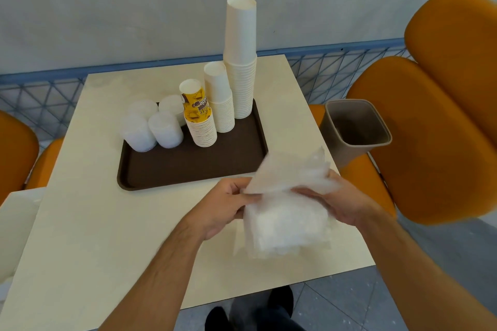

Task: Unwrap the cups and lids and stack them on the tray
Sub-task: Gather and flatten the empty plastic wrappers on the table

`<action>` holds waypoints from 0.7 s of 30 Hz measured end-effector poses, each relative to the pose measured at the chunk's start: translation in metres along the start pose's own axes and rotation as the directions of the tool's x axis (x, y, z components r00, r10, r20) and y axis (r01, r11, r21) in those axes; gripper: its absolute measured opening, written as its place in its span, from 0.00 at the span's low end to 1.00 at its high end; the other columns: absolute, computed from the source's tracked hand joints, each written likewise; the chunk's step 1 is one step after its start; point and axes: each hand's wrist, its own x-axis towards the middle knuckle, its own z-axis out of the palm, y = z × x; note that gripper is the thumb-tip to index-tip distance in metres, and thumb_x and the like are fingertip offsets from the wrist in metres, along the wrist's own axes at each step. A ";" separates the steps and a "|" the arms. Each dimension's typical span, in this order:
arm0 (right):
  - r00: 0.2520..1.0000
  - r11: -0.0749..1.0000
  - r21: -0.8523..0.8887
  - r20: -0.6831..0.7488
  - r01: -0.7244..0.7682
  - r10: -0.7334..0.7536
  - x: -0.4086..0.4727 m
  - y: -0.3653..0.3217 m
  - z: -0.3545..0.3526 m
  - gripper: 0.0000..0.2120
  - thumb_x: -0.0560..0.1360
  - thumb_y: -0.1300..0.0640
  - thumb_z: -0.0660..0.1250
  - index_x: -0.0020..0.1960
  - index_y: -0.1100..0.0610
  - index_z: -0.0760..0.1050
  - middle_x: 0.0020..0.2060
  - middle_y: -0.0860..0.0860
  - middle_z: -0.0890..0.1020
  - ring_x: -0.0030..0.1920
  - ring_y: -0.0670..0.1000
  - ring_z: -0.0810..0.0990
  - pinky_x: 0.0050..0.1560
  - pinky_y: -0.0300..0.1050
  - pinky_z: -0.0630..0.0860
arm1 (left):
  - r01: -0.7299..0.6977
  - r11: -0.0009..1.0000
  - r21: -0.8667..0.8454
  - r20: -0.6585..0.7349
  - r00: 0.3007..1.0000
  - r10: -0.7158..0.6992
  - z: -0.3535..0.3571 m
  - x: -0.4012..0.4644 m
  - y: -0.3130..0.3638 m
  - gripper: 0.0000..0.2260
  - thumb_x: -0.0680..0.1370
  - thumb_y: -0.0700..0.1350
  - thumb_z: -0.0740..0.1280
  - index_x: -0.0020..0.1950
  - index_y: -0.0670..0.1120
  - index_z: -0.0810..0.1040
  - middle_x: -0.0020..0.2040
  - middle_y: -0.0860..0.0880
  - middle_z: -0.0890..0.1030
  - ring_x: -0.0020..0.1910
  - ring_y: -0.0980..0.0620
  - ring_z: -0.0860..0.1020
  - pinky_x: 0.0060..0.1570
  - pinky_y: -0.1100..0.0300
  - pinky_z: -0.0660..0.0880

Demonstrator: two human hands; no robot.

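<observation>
Hands meeting above the near table edge, forearms angled in from below. Left hand (pixel 228 203) pinching the clear wrapper (pixel 290 177), right hand (pixel 341 200) curled round the wrapped lid stack (pixel 287 226). Just short of the tray (pixel 193 169).

Soft, even light; faint shadows
Wide-angle bend at edges; wrap (pixel 289 196) and chair (pixel 454 105) edge motion-blurred; slightly soft throughout

Cup stacks (pixel 236 67) right of lids (pixel 156 123) on tray (pixel 193 169); bin (pixel 355 129) perhaps on chair.
</observation>
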 end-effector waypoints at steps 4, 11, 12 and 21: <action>1.000 0.985 -0.174 0.008 0.023 -0.022 0.001 -0.022 -0.003 0.15 0.79 0.65 0.66 0.41 0.53 0.88 0.47 0.54 0.86 0.51 0.57 0.85 0.49 0.51 0.84 | -0.026 0.992 -0.126 0.018 0.999 0.028 -0.006 -0.004 0.015 0.14 0.80 0.33 0.60 0.45 0.43 0.84 0.43 0.43 0.83 0.37 0.50 0.81 0.38 0.58 0.80; 0.971 0.941 -0.305 0.223 0.148 -0.081 0.000 -0.049 0.006 0.09 0.76 0.59 0.70 0.44 0.49 0.88 0.56 0.59 0.85 0.58 0.62 0.83 0.59 0.60 0.81 | 0.096 0.994 0.047 0.340 0.934 -0.106 -0.009 0.001 0.045 0.11 0.78 0.48 0.66 0.46 0.43 0.85 0.46 0.46 0.83 0.43 0.50 0.81 0.44 0.58 0.79; 0.960 0.925 -0.338 0.269 0.174 -0.082 0.000 -0.054 0.009 0.12 0.78 0.62 0.69 0.46 0.49 0.88 0.56 0.59 0.84 0.57 0.62 0.83 0.58 0.60 0.81 | 0.077 0.987 0.139 0.382 0.916 -0.125 -0.006 0.002 0.048 0.07 0.79 0.43 0.68 0.49 0.45 0.86 0.49 0.46 0.83 0.46 0.50 0.81 0.47 0.59 0.80; 0.970 0.898 0.431 -0.161 -0.094 0.179 0.007 -0.004 -0.002 0.21 0.80 0.42 0.62 0.68 0.51 0.75 0.65 0.57 0.81 0.60 0.60 0.83 0.60 0.59 0.80 | -0.071 0.994 -0.085 0.164 0.983 0.084 0.011 0.009 0.035 0.30 0.70 0.26 0.71 0.68 0.48 0.77 0.63 0.45 0.81 0.60 0.50 0.80 0.59 0.57 0.78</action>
